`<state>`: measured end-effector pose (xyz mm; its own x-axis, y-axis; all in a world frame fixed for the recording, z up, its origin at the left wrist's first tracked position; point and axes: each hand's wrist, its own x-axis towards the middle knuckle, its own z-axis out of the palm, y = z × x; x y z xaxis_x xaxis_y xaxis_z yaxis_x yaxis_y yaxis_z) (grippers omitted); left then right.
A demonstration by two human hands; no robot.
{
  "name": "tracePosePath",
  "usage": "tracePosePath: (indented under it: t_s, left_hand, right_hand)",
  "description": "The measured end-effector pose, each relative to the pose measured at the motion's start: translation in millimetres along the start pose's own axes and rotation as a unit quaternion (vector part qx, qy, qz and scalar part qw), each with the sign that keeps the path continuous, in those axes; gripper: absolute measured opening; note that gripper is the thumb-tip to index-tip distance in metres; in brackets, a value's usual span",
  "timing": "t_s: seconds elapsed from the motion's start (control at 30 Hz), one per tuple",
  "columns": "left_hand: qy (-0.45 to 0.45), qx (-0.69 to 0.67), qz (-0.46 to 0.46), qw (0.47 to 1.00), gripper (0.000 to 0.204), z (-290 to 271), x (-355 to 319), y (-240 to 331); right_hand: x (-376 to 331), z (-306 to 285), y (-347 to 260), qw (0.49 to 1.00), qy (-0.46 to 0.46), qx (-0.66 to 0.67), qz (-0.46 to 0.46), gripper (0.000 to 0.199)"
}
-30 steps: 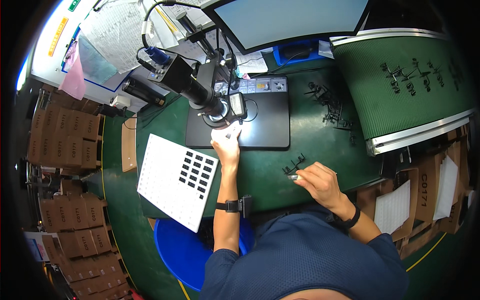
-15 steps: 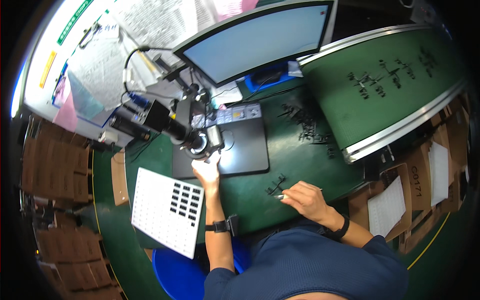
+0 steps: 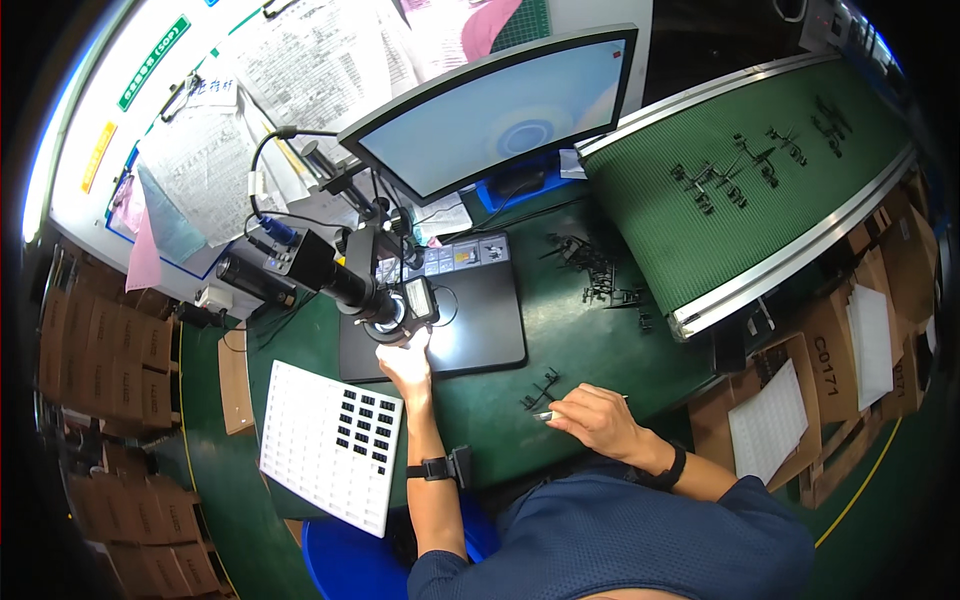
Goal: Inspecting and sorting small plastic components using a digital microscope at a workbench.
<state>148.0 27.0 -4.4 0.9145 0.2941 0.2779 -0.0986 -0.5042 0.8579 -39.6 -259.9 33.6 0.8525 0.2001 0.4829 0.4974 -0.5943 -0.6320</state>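
Still: left hand (image 3: 406, 366) under microscope (image 3: 372, 300); right hand (image 3: 598, 420) holds tweezers (image 3: 545, 414).

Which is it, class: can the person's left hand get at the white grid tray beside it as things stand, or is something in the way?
Probably yes. The left hand is under the microscope's ring light, and the white grid tray lies right beside that forearm on the green table, with nothing between them.
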Motion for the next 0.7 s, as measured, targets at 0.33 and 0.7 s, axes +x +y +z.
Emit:
tracePosePath:
  t_s: [0.33, 0.7]
  left_hand:
    - [-0.08, -0.161, -0.058, 0.982, 0.022, -18.8, -34.2, -9.4]
    - [0.205, 0.14, -0.145, 0.958, 0.011, -183.9, -143.9, -35.8]
  right_hand:
    - [7.0, 6.3, -12.1, 0.999, -0.044, 0.022, 0.017, 0.018]
    - [11.9, 17.4, -8.5, 0.996, -0.075, 0.055, -0.002, 0.02]
